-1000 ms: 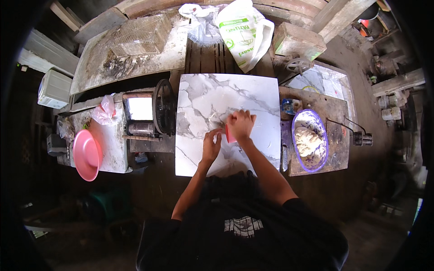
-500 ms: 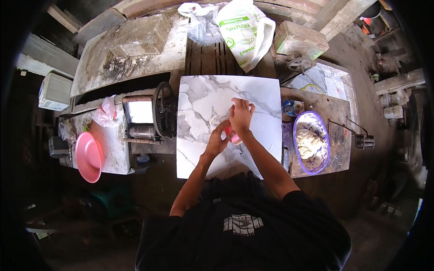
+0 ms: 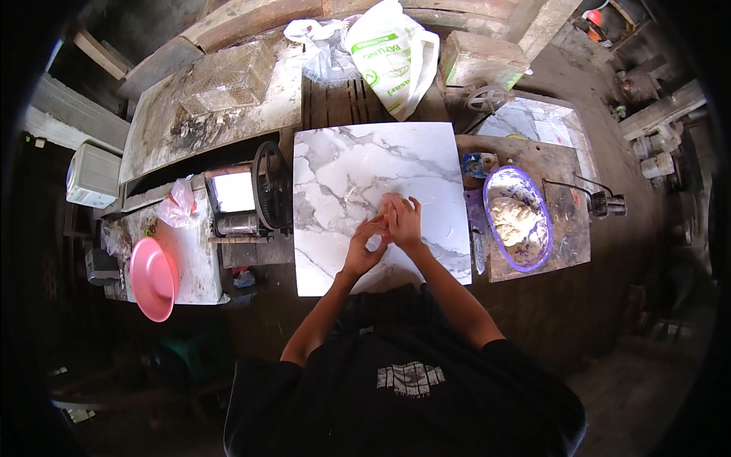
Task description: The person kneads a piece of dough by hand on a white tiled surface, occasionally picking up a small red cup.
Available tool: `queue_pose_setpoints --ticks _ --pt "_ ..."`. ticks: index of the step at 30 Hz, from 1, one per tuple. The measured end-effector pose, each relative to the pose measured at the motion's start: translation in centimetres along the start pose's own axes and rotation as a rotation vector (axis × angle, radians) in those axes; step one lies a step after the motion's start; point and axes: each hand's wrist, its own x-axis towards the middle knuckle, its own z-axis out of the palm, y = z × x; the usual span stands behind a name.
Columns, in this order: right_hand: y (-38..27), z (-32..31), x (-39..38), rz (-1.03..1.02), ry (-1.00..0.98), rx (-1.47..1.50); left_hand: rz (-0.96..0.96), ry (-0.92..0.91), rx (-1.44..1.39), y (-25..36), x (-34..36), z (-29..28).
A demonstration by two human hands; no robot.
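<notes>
Over the marble-patterned board (image 3: 335, 251) my two hands come together, fingertips meeting. My left hand (image 3: 367, 247) curls with thumb and fingers bent toward the right one; a pale gap or round shape shows inside the curl. My right hand (image 3: 403, 221) is bent over a small thing at the fingertips, mostly covered by the fingers, too small to name. To the right of the board, a purple oval basin (image 3: 488, 221) holds a lump of pale dough (image 3: 515, 221).
Left of the board stands a hand-cranked roller machine (image 3: 268, 186) with a large wheel. A pink basin (image 3: 152, 278) and a plastic bag (image 3: 178, 204) lie farther left. Behind are a white-green sack (image 3: 392, 57) and a wire cage (image 3: 228, 80). A blue container (image 3: 478, 164) sits beside the purple basin.
My hands have moved nearer to me and stay together. The red-pink thing seen between them before is now hidden or hard to see. The whole view has shifted slightly.
</notes>
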Motion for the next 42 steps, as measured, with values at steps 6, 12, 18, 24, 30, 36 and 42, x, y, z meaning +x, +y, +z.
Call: queue_pose_setpoints --ticks 6,12,18,24,30,36,42 --pt "0.0 0.9 -0.1 0.160 0.086 0.043 -0.163 0.427 -0.068 1.1 4.5 3.1" --pt "0.4 1.0 -1.4 0.275 0.075 0.114 -0.161 0.412 0.174 -1.1 3.3 5.2" --pt "-0.8 1.5 -1.0 0.270 0.082 -0.184 -0.306 0.338 0.196 -0.3 3.4 4.0" --pt "-2.1 1.1 1.8 0.421 0.005 -0.221 -0.303 0.330 0.402 -1.4 4.5 3.0" --pt "-1.1 2.2 4.3 0.452 0.016 -0.220 -0.380 0.310 0.478 -3.1 7.1 2.7" --pt "-1.0 1.9 4.4 0.397 -0.034 -0.237 -0.336 0.337 0.444 -3.2 6.1 3.2" --pt "-0.3 0.2 2.2 0.250 0.001 -0.261 -0.319 0.387 0.374 -1.2 5.3 4.4"
